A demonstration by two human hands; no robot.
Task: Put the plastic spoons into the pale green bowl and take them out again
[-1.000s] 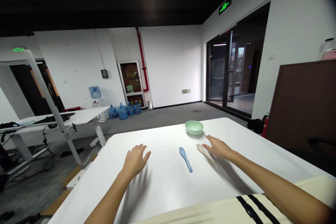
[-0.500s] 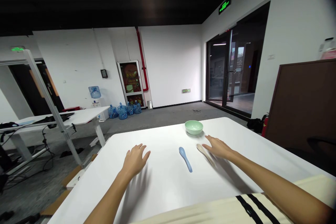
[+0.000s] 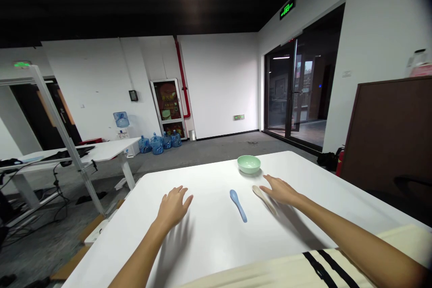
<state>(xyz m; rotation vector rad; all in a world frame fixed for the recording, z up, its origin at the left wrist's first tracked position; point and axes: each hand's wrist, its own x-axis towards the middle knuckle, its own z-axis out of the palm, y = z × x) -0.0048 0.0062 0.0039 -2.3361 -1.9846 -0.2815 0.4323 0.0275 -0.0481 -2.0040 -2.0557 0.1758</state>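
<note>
A light green bowl (image 3: 249, 165) stands upright near the far edge of the white table (image 3: 209, 243). Nearer to me lies a blue spoon (image 3: 238, 206), its handle toward me. To its right is a cream-coloured spoon (image 3: 263, 199), partly overlapped by the thumb of my right hand (image 3: 280, 190). That hand is open above the table, fingers stretched toward the bowl and apart from it; whether the thumb touches the cream spoon I cannot tell. My left hand (image 3: 174, 206) hovers open over the table's left side, holding nothing, well left of the blue spoon.
A brown partition (image 3: 391, 139) rises beyond the table's right side. On the left are another white desk (image 3: 111, 147), a metal post (image 3: 67, 135) and cables on the floor. Several blue water bottles (image 3: 157, 143) stand by the back wall, and a glass door (image 3: 303, 94) is at back right.
</note>
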